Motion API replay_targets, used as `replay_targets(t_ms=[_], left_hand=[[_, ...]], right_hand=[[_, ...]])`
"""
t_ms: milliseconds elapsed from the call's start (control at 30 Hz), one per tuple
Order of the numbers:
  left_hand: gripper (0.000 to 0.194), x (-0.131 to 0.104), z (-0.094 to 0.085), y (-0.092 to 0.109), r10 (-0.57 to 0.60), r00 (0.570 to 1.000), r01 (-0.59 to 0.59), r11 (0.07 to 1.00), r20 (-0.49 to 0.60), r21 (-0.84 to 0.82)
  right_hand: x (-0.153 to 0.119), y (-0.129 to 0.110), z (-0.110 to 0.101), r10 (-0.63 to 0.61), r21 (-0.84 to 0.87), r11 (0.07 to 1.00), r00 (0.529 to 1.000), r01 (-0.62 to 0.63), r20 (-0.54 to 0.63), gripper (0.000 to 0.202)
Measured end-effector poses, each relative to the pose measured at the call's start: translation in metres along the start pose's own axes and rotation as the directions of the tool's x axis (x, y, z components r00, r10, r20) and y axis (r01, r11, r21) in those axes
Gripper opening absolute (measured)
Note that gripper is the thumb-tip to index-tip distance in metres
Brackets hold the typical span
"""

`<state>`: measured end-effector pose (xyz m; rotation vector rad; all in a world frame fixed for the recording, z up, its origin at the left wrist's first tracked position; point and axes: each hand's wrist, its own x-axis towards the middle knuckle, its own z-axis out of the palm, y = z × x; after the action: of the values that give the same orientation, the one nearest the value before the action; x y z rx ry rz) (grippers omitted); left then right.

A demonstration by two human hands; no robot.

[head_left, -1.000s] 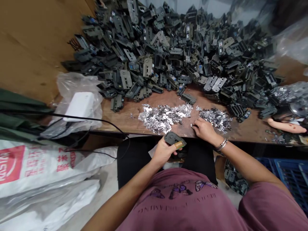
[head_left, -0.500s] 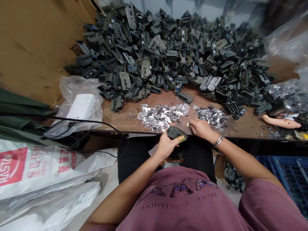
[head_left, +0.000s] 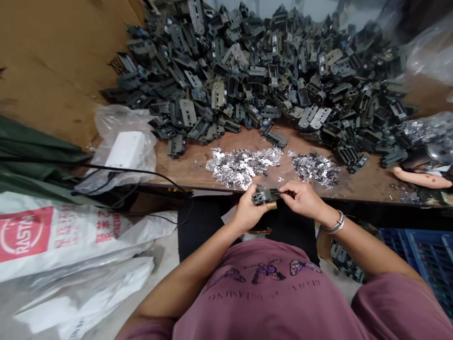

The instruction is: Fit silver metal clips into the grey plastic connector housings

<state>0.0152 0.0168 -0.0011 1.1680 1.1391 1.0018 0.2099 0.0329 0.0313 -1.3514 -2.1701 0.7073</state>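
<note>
A dark grey plastic housing (head_left: 264, 194) is gripped in my left hand (head_left: 247, 210), just in front of the table edge. A yellowish strip (head_left: 271, 206) shows under the housing, by my left fingers. My right hand (head_left: 300, 199) is closed in a pinch at the housing's right end; whatever lies between its fingertips is too small to make out. Behind my hands, a large heap of shiny small metal pieces (head_left: 240, 165) lies on the table, with a smaller heap of metal pieces (head_left: 316, 169) to its right. One loose metal piece (head_left: 281, 179) lies near my right fingers.
A big pile of similar dark housings (head_left: 244, 71) covers the back of the wooden table (head_left: 166, 170). At left are a white box (head_left: 125, 150) on clear plastic and a black cable (head_left: 141, 171). A doll's arm (head_left: 423, 178) lies at right; blue crates (head_left: 417, 245) stand below.
My right hand has left the tabletop and come to the housing's end. My left hand has turned the housing so another side faces up. The view has shifted slightly.
</note>
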Motion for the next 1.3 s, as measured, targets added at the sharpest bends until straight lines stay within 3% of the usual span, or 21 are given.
replay_targets(t_ms=[133,233,300,367,500,733,967,1167,1300], left_hand=[[0.042,-0.003,-0.002,-0.001,0.015,0.994,-0.015,1.0,0.113,-0.002],[0.038,-0.008,-0.006,0.002,-0.024,0.991,0.031,0.998,0.129,-0.056],[0.038,-0.011,-0.008,0.004,-0.05,0.991,0.06,0.995,0.126,-0.076],[0.039,-0.014,-0.011,0.007,-0.077,0.989,0.086,0.994,0.125,-0.065],[0.039,-0.017,-0.014,0.008,-0.096,0.984,0.101,0.995,0.152,-0.023],[0.035,-0.02,-0.018,0.007,-0.041,0.989,0.035,0.998,0.142,0.044],[0.031,-0.016,-0.019,0.011,-0.046,0.997,0.039,0.995,0.068,0.097],[0.032,-0.015,-0.018,0.016,0.006,0.997,-0.016,0.992,0.081,0.125],[0.032,-0.016,-0.022,0.015,0.068,0.986,-0.091,0.984,0.155,0.151]], right_hand=[[-0.003,-0.012,-0.004,0.003,-0.01,1.0,0.997,-0.002,0.079,0.014],[-0.01,-0.012,-0.008,-0.005,0.006,1.0,0.996,0.005,0.09,0.013],[-0.017,-0.011,-0.005,-0.116,-0.02,0.993,0.993,0.116,0.015,0.013],[-0.024,-0.011,0.003,-0.273,-0.078,0.96,0.961,0.269,-0.039,0.018],[-0.031,-0.012,0.02,-0.442,-0.209,0.877,0.897,0.432,-0.003,0.027],[-0.032,-0.012,0.028,-0.495,-0.285,0.841,0.866,0.461,-0.062,0.023],[-0.028,-0.013,0.015,-0.41,-0.263,0.892,0.903,0.369,-0.124,0.023],[-0.019,-0.021,0.011,-0.432,-0.337,0.847,0.902,0.412,0.017,0.022],[-0.022,-0.022,0.019,-0.477,-0.327,0.829,0.879,0.453,0.008,0.022]])
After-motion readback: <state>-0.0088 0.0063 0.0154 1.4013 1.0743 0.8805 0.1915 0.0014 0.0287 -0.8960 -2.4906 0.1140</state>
